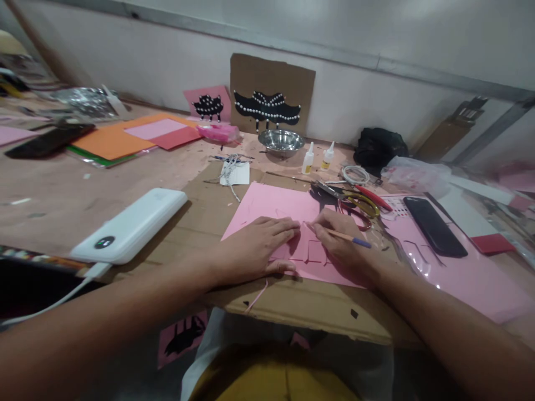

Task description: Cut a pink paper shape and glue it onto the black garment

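A pink sheet (276,199) lies on brown cardboard (167,239) in front of me, with faint outlines on it. My left hand (261,245) rests flat on the sheet's left part, fingers stretched to the right and thumb apart. My right hand (340,236) is closed around a pen (346,237) with a blue end, its tip near the left fingertips on the paper. Small pink paper pieces (315,252) lie between my hands. Scissors (361,203) and a black cutout (324,195) are just beyond my right hand.
A white power bank (134,225) with a cable sits left; a black phone (434,225) lies right on pink sheets in plastic. Behind are a metal bowl (281,142), two glue bottles (308,159), a black bag (379,149) and a beaded cutout on cardboard (272,78). Orange paper (112,136) lies back left.
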Tool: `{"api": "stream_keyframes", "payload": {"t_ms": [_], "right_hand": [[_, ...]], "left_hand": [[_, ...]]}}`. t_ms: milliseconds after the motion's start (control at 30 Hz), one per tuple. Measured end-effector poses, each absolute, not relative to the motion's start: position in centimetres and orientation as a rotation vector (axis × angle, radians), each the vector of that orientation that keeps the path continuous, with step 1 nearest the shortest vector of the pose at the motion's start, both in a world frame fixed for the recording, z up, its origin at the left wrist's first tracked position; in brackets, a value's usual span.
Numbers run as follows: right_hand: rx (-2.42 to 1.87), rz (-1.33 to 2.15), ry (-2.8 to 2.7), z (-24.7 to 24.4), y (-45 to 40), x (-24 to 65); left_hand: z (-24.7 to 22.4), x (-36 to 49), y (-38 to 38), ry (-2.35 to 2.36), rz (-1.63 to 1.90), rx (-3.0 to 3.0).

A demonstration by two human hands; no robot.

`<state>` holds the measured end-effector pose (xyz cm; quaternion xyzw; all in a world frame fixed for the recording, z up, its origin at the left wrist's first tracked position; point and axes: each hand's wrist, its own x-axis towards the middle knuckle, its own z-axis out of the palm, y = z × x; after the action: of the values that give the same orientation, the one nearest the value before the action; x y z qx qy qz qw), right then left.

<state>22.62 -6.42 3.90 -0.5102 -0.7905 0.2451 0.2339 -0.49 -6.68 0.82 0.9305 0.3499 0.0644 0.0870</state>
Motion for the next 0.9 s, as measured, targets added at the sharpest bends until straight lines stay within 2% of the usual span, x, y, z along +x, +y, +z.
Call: {"api": "stream_keyframes", "payload": {"t_ms": [267,400,633,900], "right_hand": [[-1.361,0.654,-1.714,2.9,-5.2,23.8],[-1.410,0.660,-1.846,3.9,-5.7,24.0],[-1.547,0.303,-2.140,5.4,-7.1,24.1],[-1.660,0.411,-2.221,4.9,-5.5,23.7]], "left_hand": [[0.7,-0.5,-6.6,1.054,0.181,2.761],[0.7,-0.2,-6.6,1.050,0.176,2.773],[1.0,0.0,-6.8,1.111,0.151,2.736],[0.9,0.1,-6.9,1.106,0.181,2.768]]}}
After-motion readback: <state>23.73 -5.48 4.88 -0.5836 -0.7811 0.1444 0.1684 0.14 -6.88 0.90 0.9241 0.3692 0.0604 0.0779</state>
